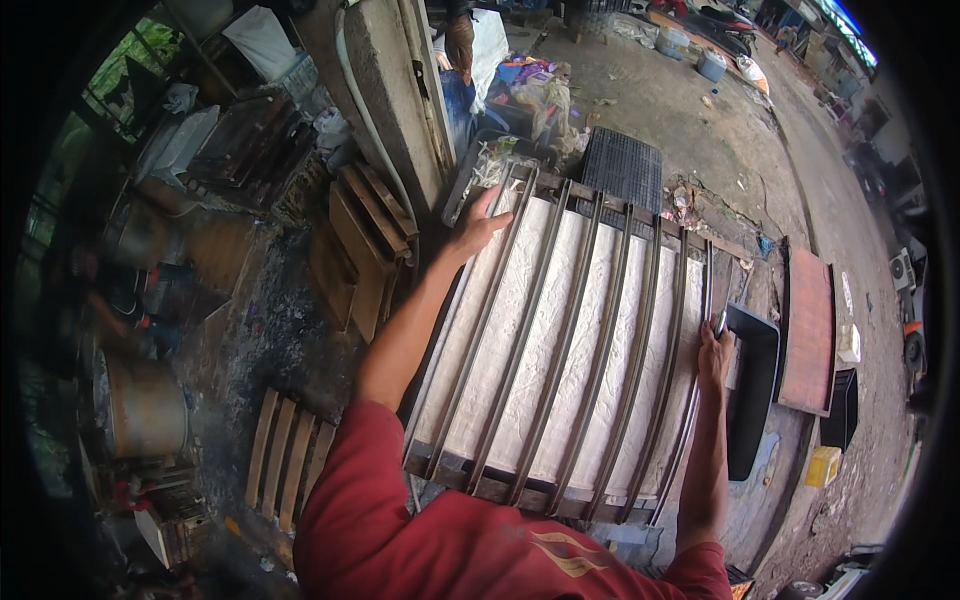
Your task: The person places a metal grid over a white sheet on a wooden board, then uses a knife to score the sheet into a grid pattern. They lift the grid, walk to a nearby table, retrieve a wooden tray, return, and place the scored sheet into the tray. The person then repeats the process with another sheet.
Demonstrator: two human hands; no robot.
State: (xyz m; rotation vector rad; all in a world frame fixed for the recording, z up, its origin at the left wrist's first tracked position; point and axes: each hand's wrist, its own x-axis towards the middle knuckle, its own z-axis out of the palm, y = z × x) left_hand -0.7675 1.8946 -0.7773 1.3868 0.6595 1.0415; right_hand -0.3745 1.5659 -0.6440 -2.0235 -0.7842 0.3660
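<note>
A wide slatted metal rack (pixel 567 345) lies before me, its long dark bars running across a white, wrinkled sheet (pixel 572 300). My left hand (pixel 478 232) grips the rack's far left edge, with the thumb over the outer bar and the fingers partly hidden. On the right side, my right hand (pixel 714 352) is closed around the outer bar, and a short shiny piece shows by its fingers. What supports the rack from below is mostly hidden. A black plastic tub (pixel 755 390) stands just right of my right hand.
Beyond the rack sits a black crate (pixel 622 170) near a heap of plastic bags. A concrete post (pixel 385 95) rises at the far left, with wooden boards (pixel 360 250) leaning beside it. A reddish panel (pixel 806 330) and a yellow container (pixel 823 466) lie rightward. Another person's hand (pixel 459 45) shows far off.
</note>
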